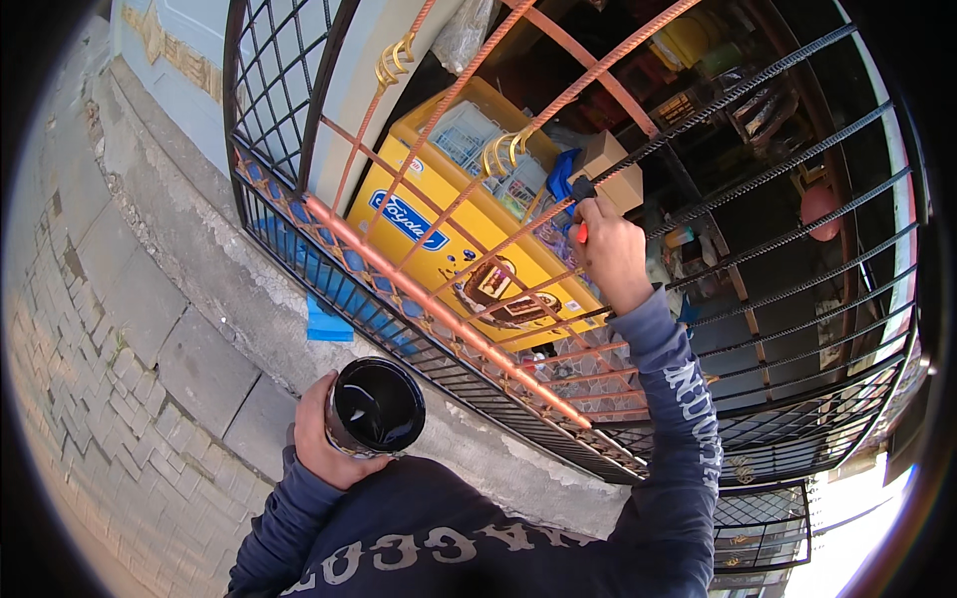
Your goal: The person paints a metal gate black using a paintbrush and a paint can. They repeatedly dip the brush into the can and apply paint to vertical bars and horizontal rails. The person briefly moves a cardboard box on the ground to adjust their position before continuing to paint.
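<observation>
A big yellow box-shaped freezer (471, 213) behind the bars has a blue label (408, 220) on its front, with one word in large white letters. A little red and white badge (415, 165) sits near it, too small to read. The person's dark blue cloth shirt (439, 503) has big pale letters across the front, and white letters run along its right sleeve (663, 389).

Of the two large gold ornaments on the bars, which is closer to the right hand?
The lower gold ornament, before the yellow box, is nearer the right hand; the other gold ornament sits higher and farther left.
</observation>
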Action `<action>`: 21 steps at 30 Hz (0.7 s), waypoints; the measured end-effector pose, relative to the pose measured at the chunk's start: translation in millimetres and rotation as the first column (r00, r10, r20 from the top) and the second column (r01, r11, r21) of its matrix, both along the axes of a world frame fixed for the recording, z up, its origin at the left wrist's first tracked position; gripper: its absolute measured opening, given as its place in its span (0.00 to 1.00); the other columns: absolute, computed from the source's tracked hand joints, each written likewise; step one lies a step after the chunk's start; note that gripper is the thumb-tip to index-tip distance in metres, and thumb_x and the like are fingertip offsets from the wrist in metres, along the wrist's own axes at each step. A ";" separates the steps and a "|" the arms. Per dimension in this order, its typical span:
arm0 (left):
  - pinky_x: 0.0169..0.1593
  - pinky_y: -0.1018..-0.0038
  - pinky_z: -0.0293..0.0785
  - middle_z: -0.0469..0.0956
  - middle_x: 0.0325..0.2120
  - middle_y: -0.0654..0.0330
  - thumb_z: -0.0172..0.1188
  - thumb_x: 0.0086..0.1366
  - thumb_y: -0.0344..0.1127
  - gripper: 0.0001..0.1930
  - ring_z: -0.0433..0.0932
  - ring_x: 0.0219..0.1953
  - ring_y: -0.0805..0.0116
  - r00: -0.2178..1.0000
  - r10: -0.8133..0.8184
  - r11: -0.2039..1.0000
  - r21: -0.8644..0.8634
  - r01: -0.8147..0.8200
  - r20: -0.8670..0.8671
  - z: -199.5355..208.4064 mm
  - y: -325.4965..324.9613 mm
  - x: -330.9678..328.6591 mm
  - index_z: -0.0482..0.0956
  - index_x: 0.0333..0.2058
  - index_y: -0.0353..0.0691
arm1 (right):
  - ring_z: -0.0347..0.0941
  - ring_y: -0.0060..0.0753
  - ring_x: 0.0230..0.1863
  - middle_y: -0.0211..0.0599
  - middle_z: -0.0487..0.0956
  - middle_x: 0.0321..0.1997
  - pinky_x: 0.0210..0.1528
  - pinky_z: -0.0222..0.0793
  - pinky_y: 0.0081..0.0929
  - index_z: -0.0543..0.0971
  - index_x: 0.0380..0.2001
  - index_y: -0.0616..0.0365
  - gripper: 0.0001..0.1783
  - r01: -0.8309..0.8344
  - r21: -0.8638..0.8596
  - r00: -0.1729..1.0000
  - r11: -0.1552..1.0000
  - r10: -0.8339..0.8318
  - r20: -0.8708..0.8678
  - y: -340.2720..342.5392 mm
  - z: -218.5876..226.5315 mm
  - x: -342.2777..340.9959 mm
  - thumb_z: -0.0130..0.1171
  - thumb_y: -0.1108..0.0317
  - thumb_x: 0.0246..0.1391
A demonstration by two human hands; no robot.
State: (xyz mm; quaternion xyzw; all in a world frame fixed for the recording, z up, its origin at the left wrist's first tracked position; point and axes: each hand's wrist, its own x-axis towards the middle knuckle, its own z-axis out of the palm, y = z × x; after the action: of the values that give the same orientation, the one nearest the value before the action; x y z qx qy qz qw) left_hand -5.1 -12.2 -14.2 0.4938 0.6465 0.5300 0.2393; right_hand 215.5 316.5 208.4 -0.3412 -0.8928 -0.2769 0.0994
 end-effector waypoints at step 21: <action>0.62 0.57 0.68 0.75 0.55 0.46 0.84 0.27 0.38 0.57 0.75 0.57 0.45 0.996 0.013 0.995 0.101 -0.022 0.085 -1.7 5.8 12.5 0.70 0.63 0.34 | 0.83 0.53 0.36 0.45 0.85 0.32 0.41 0.78 0.41 0.84 0.34 0.54 0.09 0.039 -0.290 0.999 0.956 -0.047 -0.022 38.3 62.5 -35.2 0.67 0.65 0.48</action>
State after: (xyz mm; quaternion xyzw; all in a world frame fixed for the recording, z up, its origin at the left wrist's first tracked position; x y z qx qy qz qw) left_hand 7.4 -6.4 -15.9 0.4770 0.6123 0.5846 0.2362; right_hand 180.4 354.8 270.9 -0.3755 -0.9145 -0.1403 0.0553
